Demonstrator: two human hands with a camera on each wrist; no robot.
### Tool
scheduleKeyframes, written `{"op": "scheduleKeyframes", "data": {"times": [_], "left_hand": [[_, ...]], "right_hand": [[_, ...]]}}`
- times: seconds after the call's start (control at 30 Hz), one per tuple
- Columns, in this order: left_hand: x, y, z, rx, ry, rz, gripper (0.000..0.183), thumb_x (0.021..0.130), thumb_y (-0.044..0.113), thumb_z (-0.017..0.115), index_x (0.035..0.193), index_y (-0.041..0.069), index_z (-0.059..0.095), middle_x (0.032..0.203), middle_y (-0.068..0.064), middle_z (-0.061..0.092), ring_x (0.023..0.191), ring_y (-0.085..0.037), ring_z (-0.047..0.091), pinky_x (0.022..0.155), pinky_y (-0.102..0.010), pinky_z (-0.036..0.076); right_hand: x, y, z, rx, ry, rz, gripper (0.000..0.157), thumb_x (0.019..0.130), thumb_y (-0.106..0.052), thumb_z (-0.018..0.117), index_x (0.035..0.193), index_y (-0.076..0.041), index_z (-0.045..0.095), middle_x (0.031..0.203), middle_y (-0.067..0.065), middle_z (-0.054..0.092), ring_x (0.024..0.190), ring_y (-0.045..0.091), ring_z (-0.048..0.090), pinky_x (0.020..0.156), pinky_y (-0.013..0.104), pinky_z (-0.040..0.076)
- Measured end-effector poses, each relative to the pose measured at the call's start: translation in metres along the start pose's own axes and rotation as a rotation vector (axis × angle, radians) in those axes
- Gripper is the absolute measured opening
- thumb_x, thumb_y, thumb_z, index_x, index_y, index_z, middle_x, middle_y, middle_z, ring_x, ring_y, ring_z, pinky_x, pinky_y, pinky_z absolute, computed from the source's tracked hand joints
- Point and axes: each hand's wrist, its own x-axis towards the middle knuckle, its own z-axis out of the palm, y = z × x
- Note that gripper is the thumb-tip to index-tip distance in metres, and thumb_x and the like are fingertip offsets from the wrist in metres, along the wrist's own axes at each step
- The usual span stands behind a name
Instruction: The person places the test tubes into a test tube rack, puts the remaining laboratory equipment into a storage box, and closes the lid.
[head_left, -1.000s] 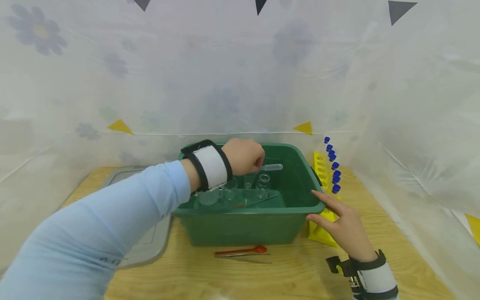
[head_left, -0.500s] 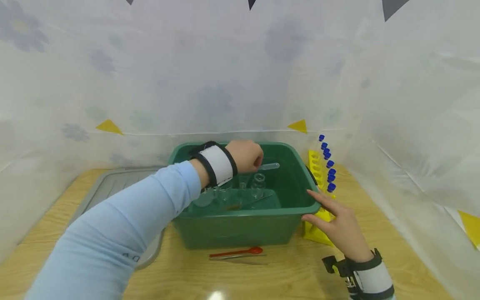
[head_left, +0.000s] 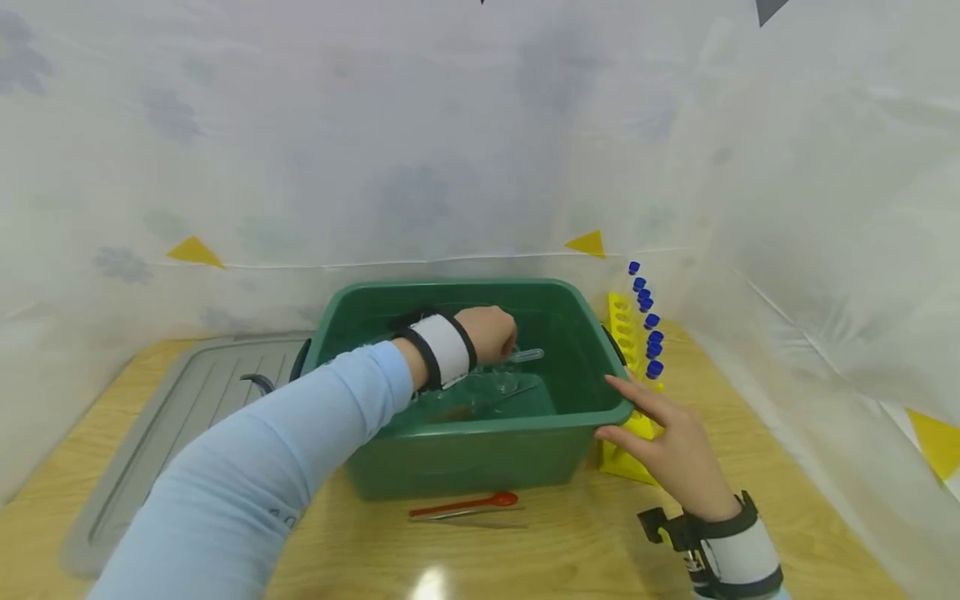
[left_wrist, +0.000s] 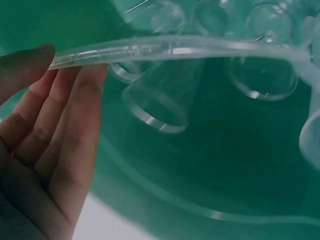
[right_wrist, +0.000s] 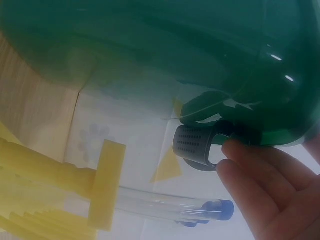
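Observation:
My left hand (head_left: pixel 487 332) reaches down inside the green tub (head_left: pixel 465 457). It pinches one end of a clear plastic dropper (left_wrist: pixel 165 49) between thumb and fingers, and the dropper's rounded bulb end shows beyond the hand in the head view. Under the dropper, in the left wrist view, lie a conical clear vessel (left_wrist: pixel 155 112) and several other clear round vessels. My right hand (head_left: pixel 675 450) rests at the tub's near right corner, its fingers extended along the rim, close to the dark handle (right_wrist: pixel 192 145) in the right wrist view.
Right of the tub stands a yellow rack (head_left: pixel 621 333) holding several tubes with blue caps (head_left: pixel 655 368). A red spoon (head_left: pixel 465 504) and thin metal tools lie in front of the tub. On the left is a grey lid (head_left: pixel 180 417), partly behind my sleeve.
My left hand has gone lower into the tub with the dropper, now overlapping the glassware. The whole head view has shifted slightly. My right hand keeps its place on the rim.

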Motion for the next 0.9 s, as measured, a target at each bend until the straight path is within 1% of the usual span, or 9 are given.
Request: {"op": "scheduleKeyframes", "data": {"times": [0.1,0.17,0.27,0.37,0.5,0.6,0.67,0.73,0.9], "left_hand": [[0.006,-0.005,0.018,-0.008,-0.036,0.007,0.034,0.09,0.005,0.055,0.057,0.012,0.051,0.057,0.002,0.05,0.051,-0.01,0.041,0.051,-0.022,0.038],[0.012,-0.01,0.031,-0.002,-0.064,0.016,0.038,0.089,0.003,0.056,0.053,0.012,0.047,0.052,0.002,0.045,0.048,-0.01,0.035,0.048,-0.021,0.035],[0.017,-0.015,0.044,0.03,-0.094,0.015,0.029,0.086,0.002,0.059,0.059,0.011,0.058,0.059,0.002,0.056,0.05,-0.009,0.042,0.05,-0.021,0.041],[0.017,-0.014,0.049,0.037,-0.135,0.004,0.017,0.085,0.001,0.061,0.07,0.007,0.065,0.07,-0.002,0.064,0.055,-0.011,0.047,0.055,-0.023,0.046],[0.01,-0.012,0.054,0.055,-0.184,-0.005,0.011,0.086,0.0,0.059,0.081,0.005,0.068,0.086,-0.008,0.07,0.068,-0.016,0.06,0.068,-0.028,0.053],[0.003,-0.016,0.061,0.095,-0.223,-0.015,0.01,0.084,-0.001,0.062,0.083,0.005,0.069,0.092,-0.009,0.071,0.08,-0.02,0.065,0.075,-0.031,0.054],[-0.002,-0.019,0.066,0.111,-0.239,-0.026,0.008,0.082,-0.001,0.065,0.082,0.006,0.07,0.092,-0.009,0.071,0.081,-0.02,0.066,0.075,-0.03,0.054],[-0.005,-0.024,0.072,0.114,-0.254,-0.037,0.01,0.081,-0.001,0.066,0.078,0.008,0.069,0.09,-0.007,0.071,0.076,-0.017,0.064,0.071,-0.029,0.053],[-0.015,-0.033,0.08,0.043,-0.258,-0.053,0.016,0.079,-0.006,0.064,0.073,0.009,0.062,0.086,-0.007,0.069,0.068,-0.015,0.054,0.066,-0.031,0.049]], "right_hand": [[-0.002,-0.003,0.001,0.004,-0.002,0.002,0.055,0.076,-0.021,0.077,0.126,-0.01,0.059,0.126,0.023,0.058,0.115,0.042,0.055,0.09,0.054,0.046],[-0.004,-0.005,0.001,0.009,-0.006,0.004,0.055,0.076,-0.021,0.077,0.127,-0.01,0.059,0.126,0.023,0.058,0.116,0.043,0.054,0.09,0.055,0.046],[-0.005,-0.007,0.001,0.009,-0.01,0.005,0.056,0.075,-0.021,0.077,0.127,-0.01,0.058,0.126,0.023,0.057,0.117,0.043,0.053,0.091,0.056,0.045],[-0.006,-0.009,0.0,0.006,-0.007,0.004,0.056,0.075,-0.021,0.077,0.127,-0.009,0.059,0.127,0.024,0.056,0.117,0.044,0.053,0.091,0.056,0.045],[-0.006,-0.011,0.002,-0.001,0.004,-0.012,0.056,0.073,-0.02,0.078,0.125,-0.009,0.059,0.125,0.023,0.058,0.116,0.043,0.054,0.09,0.056,0.045],[-0.005,-0.014,0.005,-0.003,0.003,-0.03,0.056,0.073,-0.021,0.079,0.125,-0.009,0.06,0.124,0.022,0.059,0.115,0.042,0.055,0.09,0.055,0.046],[-0.004,-0.016,0.007,-0.002,0.0,-0.039,0.056,0.072,-0.022,0.079,0.124,-0.009,0.06,0.123,0.022,0.059,0.115,0.042,0.055,0.089,0.054,0.047],[-0.003,-0.018,0.01,0.003,-0.004,-0.047,0.057,0.072,-0.022,0.079,0.124,-0.009,0.06,0.123,0.022,0.059,0.115,0.042,0.055,0.089,0.053,0.047],[-0.002,-0.023,0.016,0.021,-0.011,-0.051,0.057,0.071,-0.021,0.08,0.124,-0.009,0.061,0.124,0.021,0.059,0.116,0.042,0.054,0.09,0.054,0.047]]}}
